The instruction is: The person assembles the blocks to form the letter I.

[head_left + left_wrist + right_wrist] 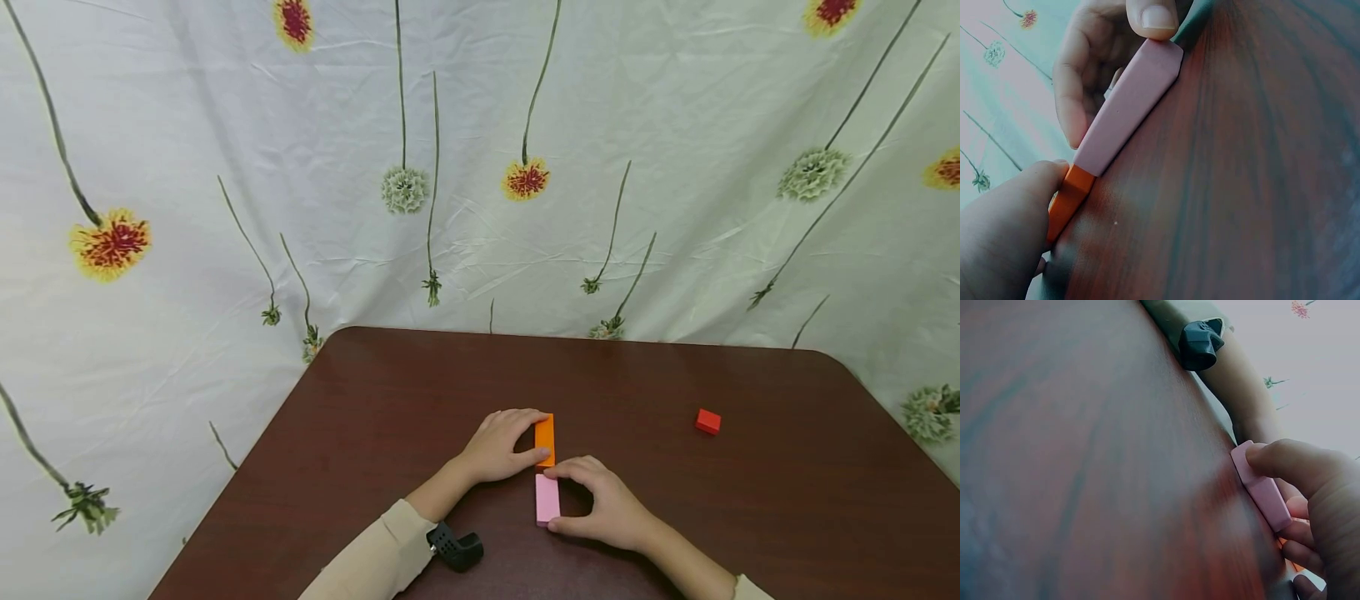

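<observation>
An orange block [545, 440] lies lengthwise on the brown table, pinched by my left hand [501, 446] with the thumb near its near end and a finger at its far end. In line with it, closer to me, is a pink block [547, 500]. My right hand [606, 507] pinches this one between a thumb at the near end and fingers at the far end. The left wrist view shows the pink block [1129, 109] end to end with the orange block [1071, 195]; whether they touch, I cannot tell. In the right wrist view, fingers hide most of the orange block.
A small red block [708, 422] sits apart on the right side of the table [420, 375]. Behind the far table edge hangs a white flowered cloth [480, 242]. A black wrist camera [456, 548] is strapped at the left cuff.
</observation>
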Motion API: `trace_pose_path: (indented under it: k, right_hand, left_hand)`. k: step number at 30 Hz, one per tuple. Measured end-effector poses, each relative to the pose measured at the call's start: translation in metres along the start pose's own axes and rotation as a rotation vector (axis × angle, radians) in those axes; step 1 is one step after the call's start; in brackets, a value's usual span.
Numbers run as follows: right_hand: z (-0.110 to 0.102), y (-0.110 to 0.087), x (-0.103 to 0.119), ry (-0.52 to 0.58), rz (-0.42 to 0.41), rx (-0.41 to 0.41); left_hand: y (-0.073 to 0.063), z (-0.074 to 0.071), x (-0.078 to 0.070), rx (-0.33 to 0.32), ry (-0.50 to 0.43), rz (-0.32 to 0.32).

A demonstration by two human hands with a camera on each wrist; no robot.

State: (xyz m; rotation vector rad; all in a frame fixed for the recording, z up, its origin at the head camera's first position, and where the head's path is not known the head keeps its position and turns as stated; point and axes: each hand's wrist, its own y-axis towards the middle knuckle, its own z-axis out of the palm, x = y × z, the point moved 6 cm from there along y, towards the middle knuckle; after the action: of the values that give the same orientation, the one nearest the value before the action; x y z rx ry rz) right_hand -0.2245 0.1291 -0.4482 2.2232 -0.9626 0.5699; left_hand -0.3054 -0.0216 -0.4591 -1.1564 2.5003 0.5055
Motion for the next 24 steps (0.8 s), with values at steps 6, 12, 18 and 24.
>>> trace_pose_path:
  k: [6,12,18,24]
  right_hand:
    - [0.0013,0.0004,-0.0007,0.011,0.006,-0.005]
    - [0.0018,0.0023,-0.0007,0.016,0.037,-0.008]
    - [0.0014,0.0038,-0.0004,0.015,0.038,-0.014]
    - [0.0014,0.0047,-0.0013,0.028,0.025,-0.022]
  left_hand:
    - [0.0002,-0.0002,0.0006,-0.002,0.003,0.0]
    - [0.0005,0.0001,0.0009,-0.007,0.005,0.004]
    - [0.0006,0.0002,0.0008,-0.009,0.003,0.005]
    - [0.0007,0.0006,0.0009,-0.012,0.004,0.009]
